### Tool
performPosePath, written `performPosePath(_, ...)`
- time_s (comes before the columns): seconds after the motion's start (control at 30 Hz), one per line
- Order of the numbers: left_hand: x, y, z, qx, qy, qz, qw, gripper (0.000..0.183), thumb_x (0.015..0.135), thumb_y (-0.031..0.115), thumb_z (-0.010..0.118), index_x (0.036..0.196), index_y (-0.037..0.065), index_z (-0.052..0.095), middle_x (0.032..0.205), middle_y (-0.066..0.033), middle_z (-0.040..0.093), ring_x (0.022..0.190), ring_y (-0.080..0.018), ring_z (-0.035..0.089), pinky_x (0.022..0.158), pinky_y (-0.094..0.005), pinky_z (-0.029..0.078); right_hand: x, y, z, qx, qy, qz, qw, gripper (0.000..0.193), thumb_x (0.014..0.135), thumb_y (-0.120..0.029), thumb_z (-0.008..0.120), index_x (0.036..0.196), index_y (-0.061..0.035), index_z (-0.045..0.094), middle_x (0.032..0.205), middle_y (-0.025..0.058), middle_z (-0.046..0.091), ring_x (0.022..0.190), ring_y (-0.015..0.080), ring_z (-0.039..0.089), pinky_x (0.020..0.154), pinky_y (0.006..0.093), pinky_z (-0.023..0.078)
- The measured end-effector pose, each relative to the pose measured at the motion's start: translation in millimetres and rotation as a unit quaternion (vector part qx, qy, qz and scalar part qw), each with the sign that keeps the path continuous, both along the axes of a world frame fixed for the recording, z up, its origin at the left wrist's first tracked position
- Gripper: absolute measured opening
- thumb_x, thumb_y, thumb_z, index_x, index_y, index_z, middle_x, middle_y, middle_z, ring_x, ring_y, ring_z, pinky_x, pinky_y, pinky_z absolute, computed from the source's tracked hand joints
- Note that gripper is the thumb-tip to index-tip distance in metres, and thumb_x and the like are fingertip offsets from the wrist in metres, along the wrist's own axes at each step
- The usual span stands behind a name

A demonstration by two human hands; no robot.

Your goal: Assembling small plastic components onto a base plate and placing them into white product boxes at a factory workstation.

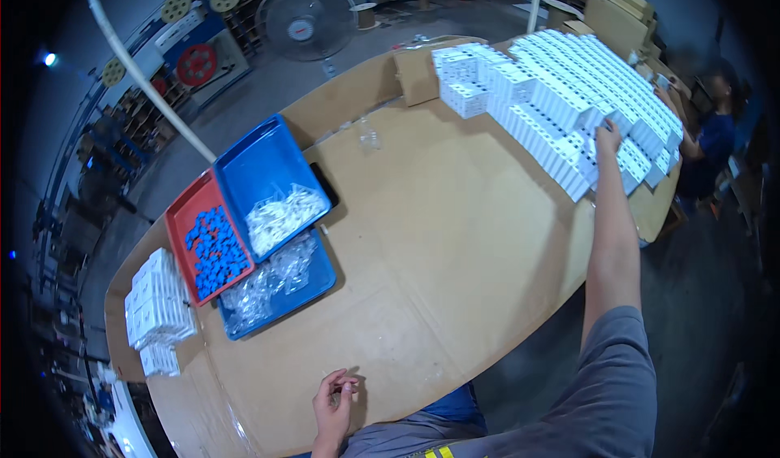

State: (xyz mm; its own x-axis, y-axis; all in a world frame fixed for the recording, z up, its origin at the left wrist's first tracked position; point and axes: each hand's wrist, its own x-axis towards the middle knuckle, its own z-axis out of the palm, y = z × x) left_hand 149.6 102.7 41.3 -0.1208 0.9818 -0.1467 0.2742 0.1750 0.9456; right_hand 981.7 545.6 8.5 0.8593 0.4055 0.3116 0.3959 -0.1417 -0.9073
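My right arm stretches out to the far right of the table, where many white box-like pieces [561, 104] stand in tight, stepped rows. There my right hand [608, 135] is closed, its fingertips on one white box at the near side of the rows. How far the fingers wrap around it is too small to make out. By the table's near edge, my left hand [335, 397] hovers over or rests on the brown surface, palm partly up. Its fingers are loosely curled and apart, and nothing shows in them.
Left of centre lie a blue tray [264, 153] with small white parts, a red tray [183, 206] with small blue parts, and a lower blue tray [325, 275] with clear plastic pieces. White stacked pieces [158, 299] stand far left. Another person [715, 137] is beyond the right end.
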Motion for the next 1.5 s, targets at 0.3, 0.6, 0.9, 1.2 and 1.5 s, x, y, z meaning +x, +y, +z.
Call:
performPosePath(0.3, -24.9, -20.9, 4.7, 0.056, -0.014, 0.008, 0.998, 0.032, 0.104, 0.015, 0.064, 0.134, 0.002, 0.062, 0.109, -0.0113, 0.075, 0.100, -0.0174, 0.073, 0.090, -0.0302, 0.057, 108.2, -3.5, 11.6, 0.150, 0.068, 0.371, 0.914, 0.056, 0.098, -0.006, 0.058, 0.152, 0.0011, 0.048, 0.116, 0.0032, 0.069, 0.089, 0.0125, 0.061, 0.080, 0.0300, 0.052)
performPosePath(0.6, -40.8, -41.8, 6.9, 0.065, 0.020, 0.001, 0.998, 0.031, 0.104, 0.014, 0.063, 0.133, 0.003, 0.063, 0.107, -0.0095, 0.075, 0.099, -0.0183, 0.071, 0.090, -0.0322, 0.056, -111.5, -71.0, 5.9, 0.056, 0.012, 0.273, 0.960, 0.042, 0.105, -0.017, 0.054, 0.145, -0.0080, 0.059, 0.124, 0.0081, 0.071, 0.102, 0.0178, 0.066, 0.083, 0.0300, 0.052)
performPosePath(0.9, -154.2, -35.5, -2.1, 0.121, 0.096, 0.125, 0.980, 0.029, 0.102, 0.013, 0.062, 0.128, 0.002, 0.065, 0.109, -0.0115, 0.074, 0.102, -0.0210, 0.072, 0.093, -0.0349, 0.056, -549.4, -318.7, 60.3, -0.176, -0.100, 0.579, 0.789, 0.018, 0.100, -0.004, 0.062, 0.114, 0.0012, 0.073, 0.092, 0.0112, 0.075, 0.085, 0.0176, 0.071, 0.083, 0.0309, 0.056)
performPosePath(1.2, -359.0, -31.9, -47.1, 0.168, 0.313, 0.266, 0.896, 0.020, 0.093, 0.013, 0.066, 0.111, 0.004, 0.070, 0.111, -0.0146, 0.069, 0.110, -0.0338, 0.064, 0.098, -0.0435, 0.051, -753.3, -369.3, 98.7, -0.213, -0.072, 0.840, 0.494, 0.022, 0.099, -0.013, 0.070, 0.116, 0.0013, 0.074, 0.108, 0.0142, 0.079, 0.099, 0.0222, 0.076, 0.088, 0.0336, 0.059)
performPosePath(1.5, -462.1, -46.5, -55.2, 0.199, 0.405, 0.354, 0.820, 0.012, 0.090, 0.011, 0.068, 0.099, 0.004, 0.068, 0.094, -0.0118, 0.067, 0.092, -0.0337, 0.066, 0.080, -0.0442, 0.055, -939.5, -260.2, 186.5, -0.115, -0.155, 0.899, 0.393, 0.023, 0.102, -0.014, 0.068, 0.117, 0.0027, 0.073, 0.105, 0.0102, 0.078, 0.097, 0.0153, 0.073, 0.086, 0.0302, 0.057)
